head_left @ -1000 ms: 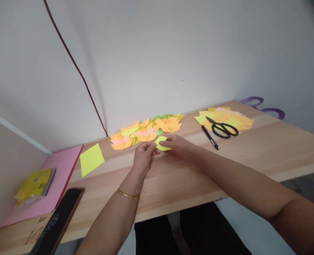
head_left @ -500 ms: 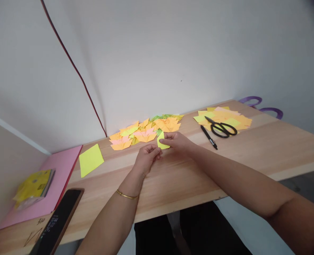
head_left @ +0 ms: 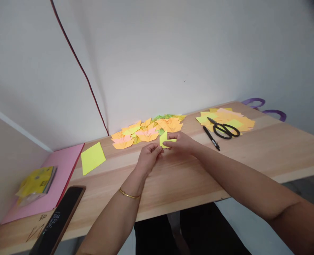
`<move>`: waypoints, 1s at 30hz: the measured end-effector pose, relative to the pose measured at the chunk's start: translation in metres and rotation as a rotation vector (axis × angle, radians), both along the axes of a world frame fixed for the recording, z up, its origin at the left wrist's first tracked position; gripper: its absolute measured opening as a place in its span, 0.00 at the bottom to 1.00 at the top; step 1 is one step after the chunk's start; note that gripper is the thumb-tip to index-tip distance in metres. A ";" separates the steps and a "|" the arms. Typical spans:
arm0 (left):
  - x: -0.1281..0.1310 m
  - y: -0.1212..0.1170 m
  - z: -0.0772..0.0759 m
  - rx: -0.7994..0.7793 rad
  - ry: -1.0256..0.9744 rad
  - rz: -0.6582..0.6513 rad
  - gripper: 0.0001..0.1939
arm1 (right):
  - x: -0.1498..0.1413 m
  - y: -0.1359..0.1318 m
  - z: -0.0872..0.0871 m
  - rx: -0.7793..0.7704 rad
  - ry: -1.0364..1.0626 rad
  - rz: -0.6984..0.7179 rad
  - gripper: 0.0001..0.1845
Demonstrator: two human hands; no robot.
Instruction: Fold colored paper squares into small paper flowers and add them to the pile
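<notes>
Well inside table edge (head_left: 183,205), left hand (head_left: 148,156), right hand (head_left: 182,142) pinch yellow paper (head_left: 163,139).

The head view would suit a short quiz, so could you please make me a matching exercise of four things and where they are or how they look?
Column one
1. folded yellow paper
2. scissors
3. phone
4. yellow packet

Column two
A. lying on the pink sheet
B. dark, with lit digits
C. held in the right hand
D. resting on the paper pile

Right pairs: 1-C, 2-D, 3-B, 4-A.
</notes>
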State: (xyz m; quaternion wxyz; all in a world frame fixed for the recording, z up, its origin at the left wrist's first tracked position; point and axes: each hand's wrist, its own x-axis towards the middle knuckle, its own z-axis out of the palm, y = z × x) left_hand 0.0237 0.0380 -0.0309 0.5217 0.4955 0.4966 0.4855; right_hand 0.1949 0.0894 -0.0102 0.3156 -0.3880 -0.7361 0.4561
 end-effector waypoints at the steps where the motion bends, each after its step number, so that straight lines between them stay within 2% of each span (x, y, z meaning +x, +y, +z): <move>1: -0.001 0.000 -0.001 -0.001 -0.007 -0.013 0.13 | 0.000 0.000 0.000 0.005 -0.005 0.004 0.12; 17: 0.000 0.001 -0.005 0.013 0.000 0.007 0.10 | -0.001 -0.001 0.003 0.062 -0.058 0.078 0.13; 22: 0.003 0.001 -0.004 0.020 -0.112 0.080 0.10 | -0.003 -0.002 0.002 0.028 0.015 0.070 0.11; 30: 0.008 0.001 -0.002 -0.021 -0.249 0.121 0.10 | -0.004 -0.002 -0.001 -0.004 0.050 0.008 0.13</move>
